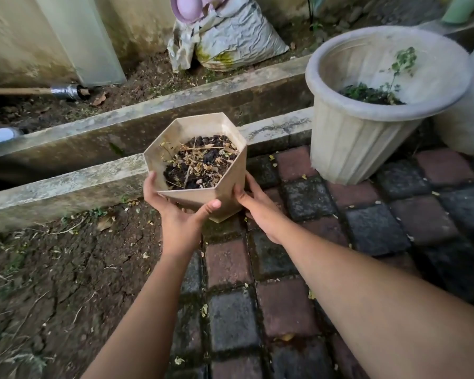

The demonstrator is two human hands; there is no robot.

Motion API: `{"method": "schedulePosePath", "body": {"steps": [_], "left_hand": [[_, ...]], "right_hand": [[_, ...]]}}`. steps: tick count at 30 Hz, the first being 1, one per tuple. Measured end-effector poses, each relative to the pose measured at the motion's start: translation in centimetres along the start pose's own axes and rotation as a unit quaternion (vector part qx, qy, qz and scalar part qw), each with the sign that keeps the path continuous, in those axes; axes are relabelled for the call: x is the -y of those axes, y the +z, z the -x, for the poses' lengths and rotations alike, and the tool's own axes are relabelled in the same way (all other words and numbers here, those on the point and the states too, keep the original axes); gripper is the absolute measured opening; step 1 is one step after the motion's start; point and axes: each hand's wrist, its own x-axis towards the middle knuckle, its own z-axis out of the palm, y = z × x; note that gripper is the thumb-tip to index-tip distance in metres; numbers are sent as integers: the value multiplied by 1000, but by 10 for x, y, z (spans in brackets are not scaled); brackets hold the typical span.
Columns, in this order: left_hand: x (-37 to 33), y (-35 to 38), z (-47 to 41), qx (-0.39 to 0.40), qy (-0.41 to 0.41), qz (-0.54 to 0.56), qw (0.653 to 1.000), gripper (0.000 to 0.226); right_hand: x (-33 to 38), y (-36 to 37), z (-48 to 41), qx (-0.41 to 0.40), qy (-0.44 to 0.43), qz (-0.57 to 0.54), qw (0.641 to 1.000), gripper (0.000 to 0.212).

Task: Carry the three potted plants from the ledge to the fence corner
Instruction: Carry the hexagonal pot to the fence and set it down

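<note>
Hands cup the hexagonal pot (200, 187): left hand (178, 212) under its near wall, right hand (257, 206) against its side, fingers wrapped, above the paving (367, 228). Best I keep it level so no soil spills.

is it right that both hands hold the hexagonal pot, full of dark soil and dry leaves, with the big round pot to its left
Not quite. The head view shows the big round pot to the right of the hexagonal pot, not its left. The rest stands: the left hand and the right hand both hold the hexagonal pot, which is full of dark soil and dry leaves.
</note>
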Motion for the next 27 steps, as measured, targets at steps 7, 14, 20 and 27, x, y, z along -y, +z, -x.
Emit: {"method": "schedulePosePath", "body": {"steps": [7,14,20,27], "left_hand": [[12,-8,-16,25,-32,87,995,141],[19,-27,-35,95,-91,82,988,161],[0,-25,-39,93,-34,62,993,158],[-73,-15,-50,39,-60,139,988,123]], "right_hand": [[6,1,-3,-13,33,-91,995,78],[-4,16,5,-55,6,-200,978,87],[-5,17,16,-36,-8,-249,968,105],[79,28,20,-100,-83,-190,973,100]]}}
